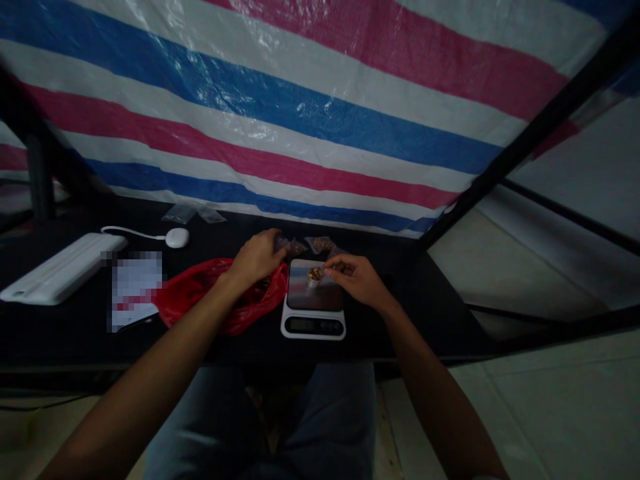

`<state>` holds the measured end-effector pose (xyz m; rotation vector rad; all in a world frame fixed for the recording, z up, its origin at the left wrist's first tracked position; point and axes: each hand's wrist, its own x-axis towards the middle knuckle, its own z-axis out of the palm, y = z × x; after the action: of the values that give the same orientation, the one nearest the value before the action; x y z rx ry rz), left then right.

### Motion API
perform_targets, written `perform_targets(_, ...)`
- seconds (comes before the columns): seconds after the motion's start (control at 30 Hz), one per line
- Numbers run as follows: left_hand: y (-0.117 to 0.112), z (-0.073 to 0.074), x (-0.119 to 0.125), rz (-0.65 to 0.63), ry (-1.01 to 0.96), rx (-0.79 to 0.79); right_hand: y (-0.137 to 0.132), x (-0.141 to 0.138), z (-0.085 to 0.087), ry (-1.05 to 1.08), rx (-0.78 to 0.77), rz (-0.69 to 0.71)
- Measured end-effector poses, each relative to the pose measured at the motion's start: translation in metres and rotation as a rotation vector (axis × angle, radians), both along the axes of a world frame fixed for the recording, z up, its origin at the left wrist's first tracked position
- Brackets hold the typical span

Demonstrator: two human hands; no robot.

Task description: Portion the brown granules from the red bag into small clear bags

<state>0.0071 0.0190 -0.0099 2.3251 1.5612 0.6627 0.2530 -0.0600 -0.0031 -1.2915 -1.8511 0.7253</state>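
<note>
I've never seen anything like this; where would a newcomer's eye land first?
Probably on the big striped sheet behind the black table. Next might come the crumpled red bag left of the scale, whose plate bears a small filled cup beside the right hand.

A small round cup (pixel 313 283), filled with mixed brown and yellowish pieces, stands upright just beside the fingertips of the right hand (pixel 356 277), on the silvery plate of a white kitchen scale (pixel 291 327) that lies flat between the two hands, its display too dim to read. At the fingertips of the left hand (pixel 257 257) lies a clear bag (pixel 296 248) of brownish bits, and a similar second bag (pixel 319 245) lies just beyond the right hand's fingers. Beneath the left wrist spreads a crumpled, open red plastic bag (pixel 190 291).
</note>
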Motion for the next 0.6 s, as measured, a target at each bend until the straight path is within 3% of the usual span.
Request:
perform_targets(0.13, 0.002, -0.010, -0.010, -0.156, -0.297, 0.087, -0.002, 0.004, -0.002, 0.006, -0.001, -0.031)
perform_targets(0.27, -0.002, -0.009, -0.014, -0.222, -0.472, 0.131, -0.004, 0.001, -0.010, -0.048, -0.013, 0.013)
perform_targets(0.43, -0.015, -0.007, -0.011, -0.382, -0.437, 0.123, -0.004, -0.007, -0.015, -0.007, -0.054, 0.024)
perform_targets(0.6, -0.027, -0.012, -0.009, -0.473, -0.309, 0.021, -0.001, -0.003, -0.003, -0.046, 0.003, 0.020)
